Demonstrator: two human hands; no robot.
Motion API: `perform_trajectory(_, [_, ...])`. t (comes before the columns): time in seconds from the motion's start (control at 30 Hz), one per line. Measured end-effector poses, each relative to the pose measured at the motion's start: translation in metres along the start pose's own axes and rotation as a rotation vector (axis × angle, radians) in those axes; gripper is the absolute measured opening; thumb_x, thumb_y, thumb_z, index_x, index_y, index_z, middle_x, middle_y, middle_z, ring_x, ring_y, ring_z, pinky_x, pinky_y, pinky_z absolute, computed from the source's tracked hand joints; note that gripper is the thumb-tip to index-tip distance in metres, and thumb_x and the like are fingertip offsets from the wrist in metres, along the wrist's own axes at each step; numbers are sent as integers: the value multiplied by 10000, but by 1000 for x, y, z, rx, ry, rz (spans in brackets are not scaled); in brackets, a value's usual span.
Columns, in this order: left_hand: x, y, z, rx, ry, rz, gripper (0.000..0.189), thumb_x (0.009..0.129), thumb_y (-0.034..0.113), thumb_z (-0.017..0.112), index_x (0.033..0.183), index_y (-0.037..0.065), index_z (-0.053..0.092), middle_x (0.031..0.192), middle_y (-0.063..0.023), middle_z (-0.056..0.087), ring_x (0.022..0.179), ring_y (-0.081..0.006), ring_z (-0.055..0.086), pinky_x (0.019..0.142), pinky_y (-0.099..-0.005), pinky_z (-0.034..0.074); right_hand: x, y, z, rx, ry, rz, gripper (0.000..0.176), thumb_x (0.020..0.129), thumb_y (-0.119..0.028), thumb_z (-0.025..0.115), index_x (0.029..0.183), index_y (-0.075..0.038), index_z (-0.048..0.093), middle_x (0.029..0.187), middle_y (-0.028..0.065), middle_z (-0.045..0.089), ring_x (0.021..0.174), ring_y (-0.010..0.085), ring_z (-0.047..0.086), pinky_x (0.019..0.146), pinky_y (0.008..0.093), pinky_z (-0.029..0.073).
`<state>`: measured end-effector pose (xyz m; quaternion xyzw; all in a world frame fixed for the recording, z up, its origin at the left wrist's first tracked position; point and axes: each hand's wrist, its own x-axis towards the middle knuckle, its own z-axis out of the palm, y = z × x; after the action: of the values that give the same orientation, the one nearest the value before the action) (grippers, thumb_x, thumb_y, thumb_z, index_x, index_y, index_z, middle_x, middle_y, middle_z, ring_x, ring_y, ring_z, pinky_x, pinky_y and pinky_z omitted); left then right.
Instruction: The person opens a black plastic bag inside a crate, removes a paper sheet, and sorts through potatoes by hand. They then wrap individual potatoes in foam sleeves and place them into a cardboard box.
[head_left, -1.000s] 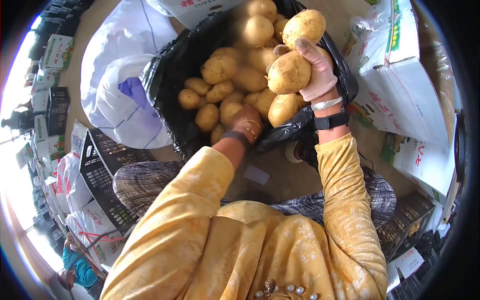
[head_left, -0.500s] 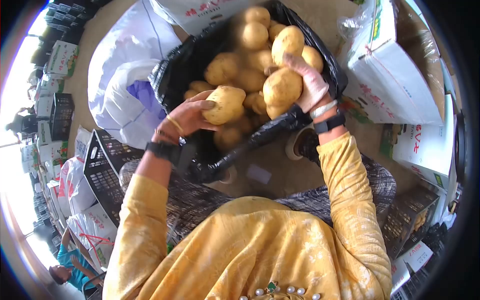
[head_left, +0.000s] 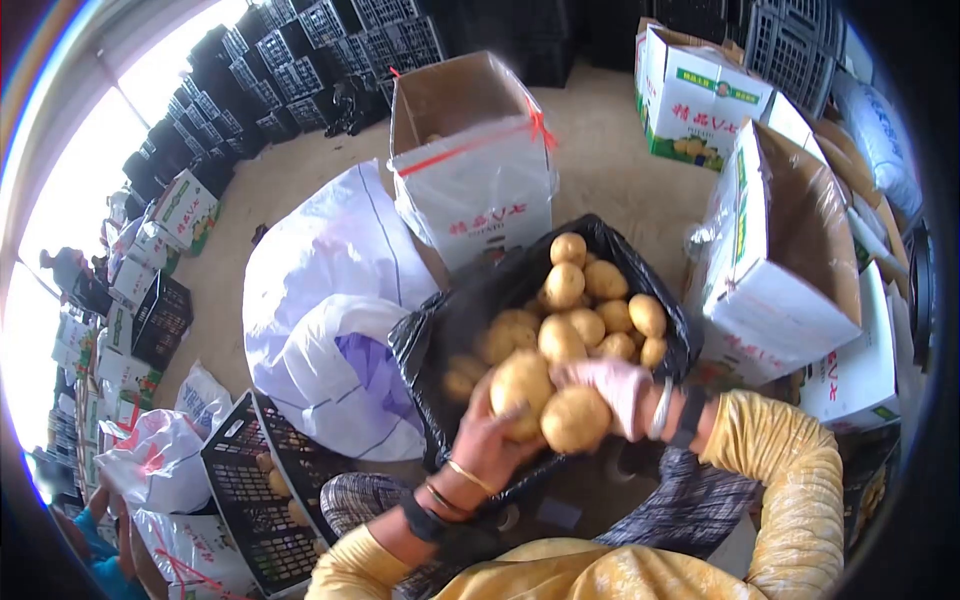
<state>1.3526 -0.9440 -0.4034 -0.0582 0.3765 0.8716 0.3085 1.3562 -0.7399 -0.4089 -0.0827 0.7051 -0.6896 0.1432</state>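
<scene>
Sacks: we see white sacks [head_left: 330, 300] slumped on the floor, touching the left side of the black bag.
Right carton: we find the right carton [head_left: 790, 300] standing open just beside the bag, with clear plastic over its rim; we cannot see its bottom.
Rear carton: the rear carton [head_left: 480, 190] stands open behind the bag with red tape across its mouth; we cannot tell what is inside it.
Black bag: the black bag [head_left: 640, 265] gapes open before us, and a heap of potatoes [head_left: 590, 300] fills it.
Black crate: the black crate [head_left: 235, 480] sits at our lower left, and a few potatoes lie in it.
Left hand: our left hand [head_left: 490, 440] is bare, and its fingers are curled around the upper potato [head_left: 520, 385].
Right hand: our right hand [head_left: 615, 385] is gloved and grips the lower potato [head_left: 575, 420].
Held potatoes: we hold both over the near edge of the bag, and they touch each other.
</scene>
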Motion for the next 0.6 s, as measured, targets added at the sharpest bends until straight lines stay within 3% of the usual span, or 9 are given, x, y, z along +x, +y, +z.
perform_trajectory(0.07, [30,79,46,142,-211,141,612,840,152,618,1374,99,324,1335,-101,417,1216,-304,446,959,-476,445,58,-100,-15,764,13,331,427,875,-426,582,1137,-89,578,1047,52,635,923,177,620,805,345,517])
perform_trajectory(0.17, [114,188,70,191,-413,253,582,870,245,604,1349,49,339,1288,-173,429,1151,-394,483,970,-551,412,132,-148,-65,928,-49,-275,562,906,-456,514,1268,-30,452,1240,172,502,1073,315,548,883,452,483])
perform_trajectory(0.2, [137,216,69,184,-409,263,581,880,276,599,1341,32,344,1272,-197,433,1129,-424,495,974,-576,400,138,-164,-61,925,218,-316,598,897,-441,533,1294,-11,416,1233,191,478,1079,371,533,872,488,480])
perform_trajectory(0.23, [149,233,67,141,-341,268,533,896,226,578,1331,17,351,1303,-236,389,1113,-452,497,958,-572,422,145,-160,-67,886,209,-330,584,886,-431,555,1286,-26,425,1196,174,500,1051,377,547,845,482,491])
perform_trajectory(0.27, [146,231,66,502,-293,470,487,943,261,469,1365,72,319,1341,-253,359,1180,-487,433,1016,-540,380,148,-148,-72,851,210,-326,571,875,-420,577,1278,-40,435,1159,157,522,1022,382,562,818,476,501])
perform_trajectory(0.4, [147,193,-12,585,-244,288,448,926,190,477,1282,-75,416,1242,-245,516,1124,-371,537,1006,-462,415,97,-70,-95,554,199,-55,441,887,-342,588,1239,-86,520,1030,96,643,871,226,647,717,351,527])
perform_trajectory(0.47, [140,142,-45,706,-3,85,334,893,115,511,1172,-65,548,1138,-175,609,998,-267,626,883,-378,501,66,-23,-112,348,242,33,388,890,-310,594,1197,-77,553,974,67,657,822,177,651,659,283,523])
perform_trajectory(0.53, [156,106,-96,1594,-687,188,286,851,109,551,1071,-62,616,1060,-168,647,930,-231,646,796,-332,519,39,16,-121,70,407,118,342,896,-263,589,1172,-62,574,952,62,661,801,143,648,621,237,507])
perform_trajectory(0.6, [152,51,-95,1929,-275,-212,294,797,187,621,930,-74,649,912,-181,671,854,-264,656,735,-322,520,17,47,-131,-280,563,134,282,873,-115,592,1139,-24,584,935,59,666,819,122,636,691,254,510])
